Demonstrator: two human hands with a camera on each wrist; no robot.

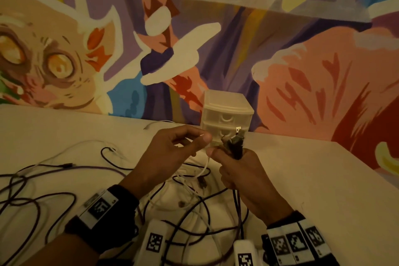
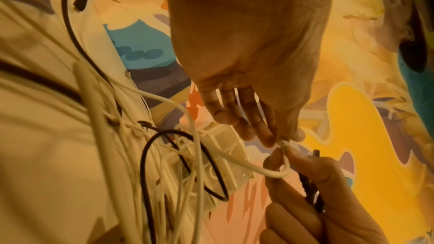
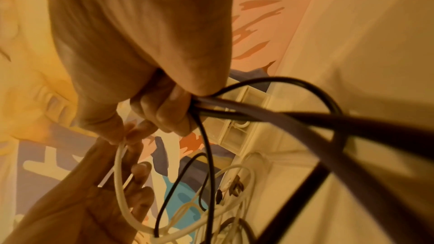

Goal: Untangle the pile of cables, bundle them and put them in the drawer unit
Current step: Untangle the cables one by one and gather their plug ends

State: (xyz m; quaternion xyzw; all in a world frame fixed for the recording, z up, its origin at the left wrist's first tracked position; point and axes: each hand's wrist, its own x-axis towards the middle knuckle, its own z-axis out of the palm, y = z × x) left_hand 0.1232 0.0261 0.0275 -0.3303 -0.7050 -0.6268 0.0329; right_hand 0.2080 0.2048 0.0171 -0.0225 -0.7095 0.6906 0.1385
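Observation:
My left hand (image 1: 201, 141) pinches the end of a white cable (image 1: 206, 165) between thumb and fingertips, just in front of the drawer unit (image 1: 226, 112). In the left wrist view the left fingers (image 2: 267, 136) hold the white cable (image 2: 258, 170) where it loops past my right thumb. My right hand (image 1: 226, 157) grips a bunch of dark cables (image 1: 235, 144) with their plugs sticking up. The right wrist view shows the dark cables (image 3: 258, 112) running out of that fist. Beneath both hands, dark and white cables (image 1: 183, 205) lie tangled on the table.
The translucent drawer unit stands with its drawers closed against the painted wall (image 1: 302, 71). Loose dark cable loops (image 1: 32, 190) spread over the left of the white table (image 1: 323, 179). Tagged wrist bands (image 1: 293, 242) sit near the bottom edge.

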